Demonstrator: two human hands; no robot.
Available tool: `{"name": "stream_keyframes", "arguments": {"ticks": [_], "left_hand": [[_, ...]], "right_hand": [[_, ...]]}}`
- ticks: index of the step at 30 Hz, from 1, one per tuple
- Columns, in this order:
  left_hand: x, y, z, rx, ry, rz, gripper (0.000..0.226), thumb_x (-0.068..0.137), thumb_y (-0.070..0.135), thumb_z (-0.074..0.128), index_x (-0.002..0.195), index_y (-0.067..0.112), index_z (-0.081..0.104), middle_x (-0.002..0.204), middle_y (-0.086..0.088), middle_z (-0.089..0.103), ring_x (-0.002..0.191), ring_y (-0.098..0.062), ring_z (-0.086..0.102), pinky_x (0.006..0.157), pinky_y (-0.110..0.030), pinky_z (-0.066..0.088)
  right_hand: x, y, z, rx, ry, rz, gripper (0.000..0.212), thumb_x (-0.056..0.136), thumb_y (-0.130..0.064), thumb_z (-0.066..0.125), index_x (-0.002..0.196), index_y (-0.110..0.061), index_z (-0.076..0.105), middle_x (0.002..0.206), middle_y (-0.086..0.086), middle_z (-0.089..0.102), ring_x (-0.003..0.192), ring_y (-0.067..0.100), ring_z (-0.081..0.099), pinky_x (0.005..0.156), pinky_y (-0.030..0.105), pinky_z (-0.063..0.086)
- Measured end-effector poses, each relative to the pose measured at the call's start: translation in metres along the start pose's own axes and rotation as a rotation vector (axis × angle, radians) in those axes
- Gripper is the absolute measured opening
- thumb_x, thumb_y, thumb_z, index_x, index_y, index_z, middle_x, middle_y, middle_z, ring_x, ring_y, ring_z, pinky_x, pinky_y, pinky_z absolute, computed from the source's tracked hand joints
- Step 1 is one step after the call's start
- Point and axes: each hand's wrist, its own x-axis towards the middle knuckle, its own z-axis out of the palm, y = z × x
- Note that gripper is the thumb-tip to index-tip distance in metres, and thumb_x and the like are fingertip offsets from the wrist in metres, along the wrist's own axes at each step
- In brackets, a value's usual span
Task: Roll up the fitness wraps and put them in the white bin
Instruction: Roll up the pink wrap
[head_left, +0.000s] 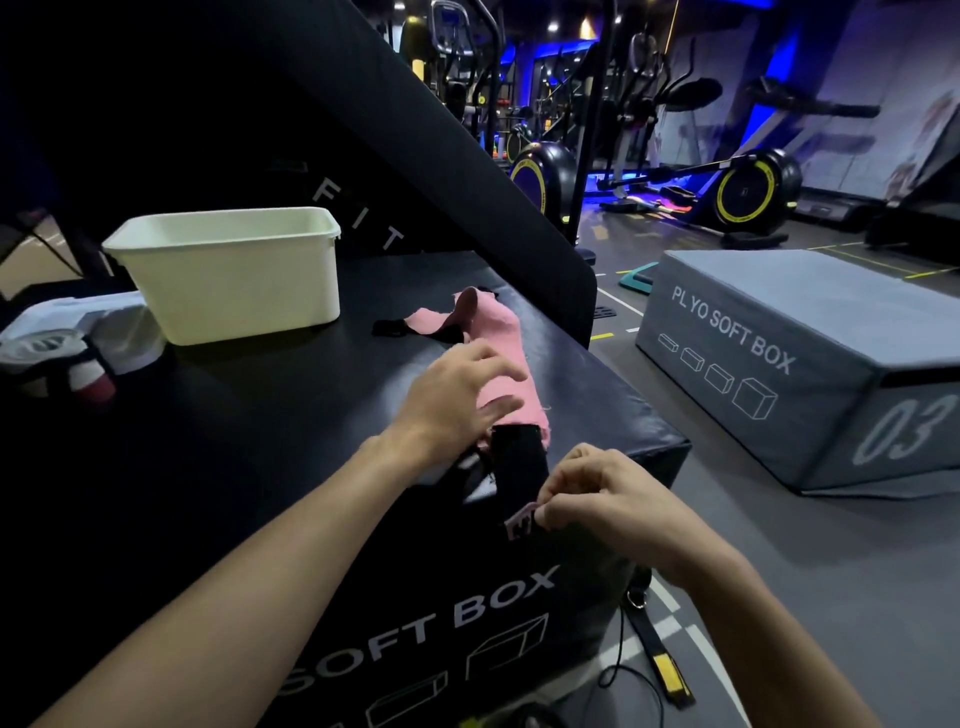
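A pink fitness wrap (493, 332) lies stretched along the top of the black plyo soft box (260, 441), its black end hanging over the box's near edge. The left hand (457, 400) presses it flat with straight fingers, while the right hand (597, 499) pinches the black end's tip. The white bin (234, 275) stands on the box beyond the wrap, well apart.

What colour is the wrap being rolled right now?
Pink wrap with a black end section, seen in the head view.
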Motion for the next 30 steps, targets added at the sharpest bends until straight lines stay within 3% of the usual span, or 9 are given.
{"name": "stream_keyframes", "arguments": {"ticks": [3, 6, 13, 19, 24, 27, 30], "left_hand": [[-0.041, 0.024, -0.023, -0.244, -0.012, -0.011, 0.007, 0.088, 0.018, 0.080, 0.094, 0.019, 0.078, 0.085, 0.012, 0.073, 0.075, -0.006, 0.066, 0.071, -0.027, 0.053], [-0.086, 0.044, -0.028, -0.339, -0.134, -0.055, 0.008, 0.091, 0.022, 0.078, 0.099, 0.023, 0.078, 0.086, 0.013, 0.074, 0.075, -0.008, 0.068, 0.072, -0.024, 0.053], [-0.107, 0.061, -0.015, -0.373, -0.085, -0.151, 0.014, 0.091, 0.025, 0.075, 0.103, 0.030, 0.072, 0.082, 0.011, 0.070, 0.061, -0.018, 0.059, 0.066, -0.033, 0.053], [-0.111, 0.068, -0.010, -0.381, -0.058, -0.232, 0.015, 0.088, 0.017, 0.077, 0.093, 0.031, 0.074, 0.078, 0.010, 0.073, 0.067, -0.014, 0.066, 0.069, -0.032, 0.055], [-0.115, 0.076, -0.011, -0.277, -0.006, -0.284, 0.014, 0.084, 0.020, 0.080, 0.088, 0.033, 0.078, 0.073, 0.019, 0.068, 0.073, -0.004, 0.065, 0.069, -0.015, 0.049], [-0.115, 0.081, -0.011, -0.221, 0.017, -0.277, 0.012, 0.084, 0.022, 0.081, 0.088, 0.034, 0.080, 0.084, 0.041, 0.061, 0.079, -0.003, 0.062, 0.070, -0.015, 0.047], [-0.117, 0.079, -0.007, -0.152, 0.024, -0.246, 0.010, 0.084, 0.028, 0.079, 0.090, 0.036, 0.080, 0.075, 0.036, 0.063, 0.083, -0.003, 0.059, 0.074, -0.016, 0.046]], "right_hand": [[0.000, -0.001, 0.002, 0.008, 0.011, 0.025, 0.011, 0.079, -0.015, 0.080, 0.069, -0.018, 0.078, 0.092, 0.006, 0.065, 0.074, 0.013, 0.064, 0.071, 0.027, 0.049], [-0.001, -0.004, 0.005, 0.090, 0.002, 0.079, 0.009, 0.080, -0.012, 0.077, 0.071, -0.012, 0.078, 0.088, 0.014, 0.070, 0.070, 0.013, 0.061, 0.067, 0.030, 0.048], [-0.008, -0.001, 0.008, 0.308, -0.021, 0.216, 0.009, 0.084, -0.011, 0.076, 0.075, -0.007, 0.075, 0.079, 0.004, 0.068, 0.078, 0.012, 0.060, 0.069, 0.026, 0.047], [-0.013, 0.007, 0.009, 0.434, -0.081, 0.294, 0.022, 0.090, -0.028, 0.076, 0.090, -0.006, 0.076, 0.082, 0.005, 0.067, 0.082, 0.013, 0.061, 0.066, 0.026, 0.054], [-0.011, 0.010, 0.018, 0.464, -0.014, 0.283, 0.024, 0.092, -0.019, 0.075, 0.092, 0.004, 0.075, 0.071, 0.005, 0.066, 0.070, 0.013, 0.065, 0.065, 0.031, 0.058], [-0.010, 0.011, 0.023, 0.428, 0.056, 0.258, 0.022, 0.090, -0.016, 0.077, 0.087, 0.005, 0.075, 0.065, 0.007, 0.064, 0.063, 0.012, 0.062, 0.059, 0.027, 0.057], [-0.009, 0.014, 0.029, 0.416, 0.098, 0.247, 0.018, 0.089, -0.015, 0.078, 0.084, 0.003, 0.076, 0.059, 0.005, 0.062, 0.056, 0.012, 0.058, 0.055, 0.027, 0.055]]}}
